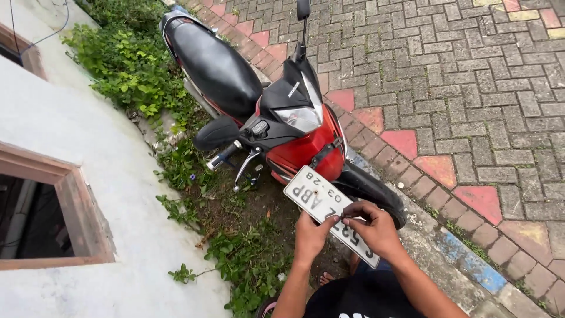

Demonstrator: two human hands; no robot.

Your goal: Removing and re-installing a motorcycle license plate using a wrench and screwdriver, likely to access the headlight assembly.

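A red and black motorbike (294, 126) stands parked on a dirt strip, its front wheel (376, 191) toward me. A white number plate (321, 203) is at its front, tilted. My left hand (312, 232) presses against the plate's lower middle with fingers bent. My right hand (374, 227) pinches something small at the plate's near edge; the item itself is too small to make out. Both hands touch the plate.
A white wall (88, 153) with a wood-framed window (65, 218) runs along the left. Green weeds (135, 65) grow between wall and bike. Brick paving (471, 88) with red diamond tiles spreads to the right, past a painted kerb (465, 259).
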